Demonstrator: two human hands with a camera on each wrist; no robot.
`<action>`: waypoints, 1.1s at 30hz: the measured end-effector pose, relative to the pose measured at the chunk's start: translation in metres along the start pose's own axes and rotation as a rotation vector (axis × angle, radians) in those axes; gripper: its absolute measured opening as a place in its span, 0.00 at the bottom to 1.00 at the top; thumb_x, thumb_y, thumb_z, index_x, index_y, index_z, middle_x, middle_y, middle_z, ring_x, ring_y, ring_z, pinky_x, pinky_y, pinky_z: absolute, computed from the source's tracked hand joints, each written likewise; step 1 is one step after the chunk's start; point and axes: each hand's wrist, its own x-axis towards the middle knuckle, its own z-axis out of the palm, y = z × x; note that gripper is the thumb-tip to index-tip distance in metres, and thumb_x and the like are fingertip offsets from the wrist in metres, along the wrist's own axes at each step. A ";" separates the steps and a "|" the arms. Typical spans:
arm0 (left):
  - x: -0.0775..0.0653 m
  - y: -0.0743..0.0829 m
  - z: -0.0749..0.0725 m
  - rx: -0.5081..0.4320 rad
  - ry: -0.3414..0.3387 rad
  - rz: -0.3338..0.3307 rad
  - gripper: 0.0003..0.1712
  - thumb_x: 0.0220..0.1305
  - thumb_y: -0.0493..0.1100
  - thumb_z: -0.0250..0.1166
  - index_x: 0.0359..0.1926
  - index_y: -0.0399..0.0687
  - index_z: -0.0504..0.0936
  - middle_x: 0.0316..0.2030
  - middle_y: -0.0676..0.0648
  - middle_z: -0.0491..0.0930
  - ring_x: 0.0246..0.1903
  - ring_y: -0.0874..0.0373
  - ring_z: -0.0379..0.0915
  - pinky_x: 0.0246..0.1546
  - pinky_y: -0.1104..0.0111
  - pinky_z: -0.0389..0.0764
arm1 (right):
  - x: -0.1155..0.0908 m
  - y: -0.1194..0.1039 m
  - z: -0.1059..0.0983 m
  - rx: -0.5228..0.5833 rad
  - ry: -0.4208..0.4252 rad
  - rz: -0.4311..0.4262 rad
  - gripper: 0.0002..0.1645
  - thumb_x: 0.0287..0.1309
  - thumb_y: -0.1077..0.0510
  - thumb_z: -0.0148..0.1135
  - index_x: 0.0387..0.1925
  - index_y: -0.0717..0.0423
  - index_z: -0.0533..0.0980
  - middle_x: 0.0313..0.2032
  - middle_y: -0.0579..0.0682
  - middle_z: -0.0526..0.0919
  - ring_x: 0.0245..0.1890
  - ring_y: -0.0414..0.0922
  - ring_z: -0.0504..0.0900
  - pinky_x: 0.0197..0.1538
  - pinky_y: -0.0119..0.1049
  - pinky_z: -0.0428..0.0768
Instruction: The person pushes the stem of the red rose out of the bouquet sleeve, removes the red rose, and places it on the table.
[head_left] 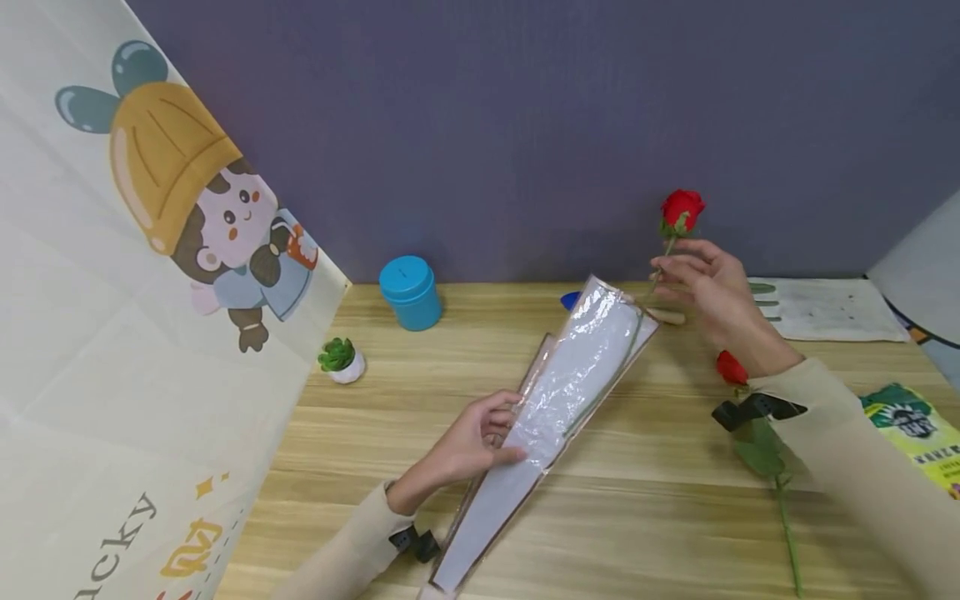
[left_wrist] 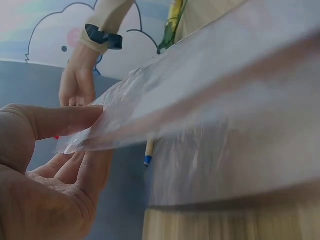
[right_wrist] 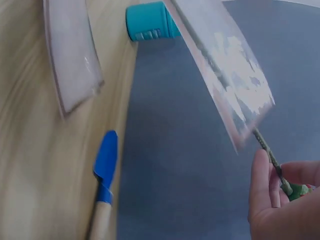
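My left hand [head_left: 468,437] grips a clear flower sleeve [head_left: 573,358] with a pinkish-brown border, thumb on the near face and fingers at its left edge. The sleeve is tilted, its wide mouth towards the upper right. In my right hand [head_left: 716,292] a red rose [head_left: 682,210] is pinched by its stem, just below the bloom. Its lower stem runs down inside the sleeve along the right edge. A second sleeve [right_wrist: 72,55] lies on the table, partly hidden in the head view. Another red rose [head_left: 730,367] lies under my right forearm.
A blue-bladed trowel [right_wrist: 106,155] with a wooden handle lies near the back wall. At the back left stand a blue lidded canister [head_left: 412,296] and a small potted succulent [head_left: 341,360]. A yellow-green packet [head_left: 915,433] and a pale cloth item [head_left: 832,310] are on the right.
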 end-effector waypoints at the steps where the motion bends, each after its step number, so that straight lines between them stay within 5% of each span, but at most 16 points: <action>1: -0.001 -0.001 -0.001 0.005 -0.002 0.003 0.38 0.55 0.25 0.72 0.67 0.36 0.72 0.50 0.30 0.87 0.42 0.63 0.85 0.44 0.72 0.87 | 0.001 -0.003 -0.002 -0.004 0.015 -0.013 0.25 0.68 0.61 0.65 0.61 0.59 0.67 0.39 0.41 0.91 0.36 0.38 0.87 0.40 0.30 0.90; 15: -0.022 -0.010 -0.028 0.078 -0.024 0.007 0.38 0.56 0.26 0.72 0.68 0.41 0.73 0.53 0.33 0.87 0.50 0.51 0.86 0.51 0.69 0.87 | 0.012 -0.047 -0.075 0.219 0.296 -0.162 0.27 0.62 0.68 0.69 0.59 0.54 0.70 0.37 0.49 0.92 0.33 0.43 0.89 0.34 0.33 0.90; 22: -0.030 -0.009 -0.043 0.069 -0.017 -0.009 0.38 0.57 0.24 0.70 0.69 0.39 0.71 0.52 0.31 0.86 0.49 0.53 0.86 0.44 0.66 0.90 | 0.007 -0.057 -0.106 0.115 0.432 -0.236 0.25 0.66 0.63 0.67 0.60 0.50 0.69 0.40 0.45 0.90 0.36 0.40 0.85 0.34 0.26 0.88; 26: -0.033 -0.010 -0.055 0.067 0.014 -0.037 0.38 0.58 0.24 0.70 0.70 0.36 0.70 0.53 0.29 0.86 0.49 0.49 0.86 0.45 0.67 0.90 | 0.000 -0.051 -0.113 0.035 0.415 -0.211 0.26 0.67 0.62 0.66 0.62 0.49 0.68 0.40 0.42 0.89 0.37 0.38 0.85 0.35 0.24 0.87; 33: -0.033 -0.024 -0.077 0.139 0.070 -0.104 0.39 0.59 0.26 0.70 0.72 0.37 0.68 0.51 0.31 0.87 0.51 0.43 0.85 0.49 0.64 0.89 | -0.017 -0.020 -0.114 -0.091 0.236 -0.097 0.23 0.68 0.62 0.64 0.61 0.48 0.69 0.36 0.37 0.91 0.35 0.34 0.88 0.33 0.26 0.88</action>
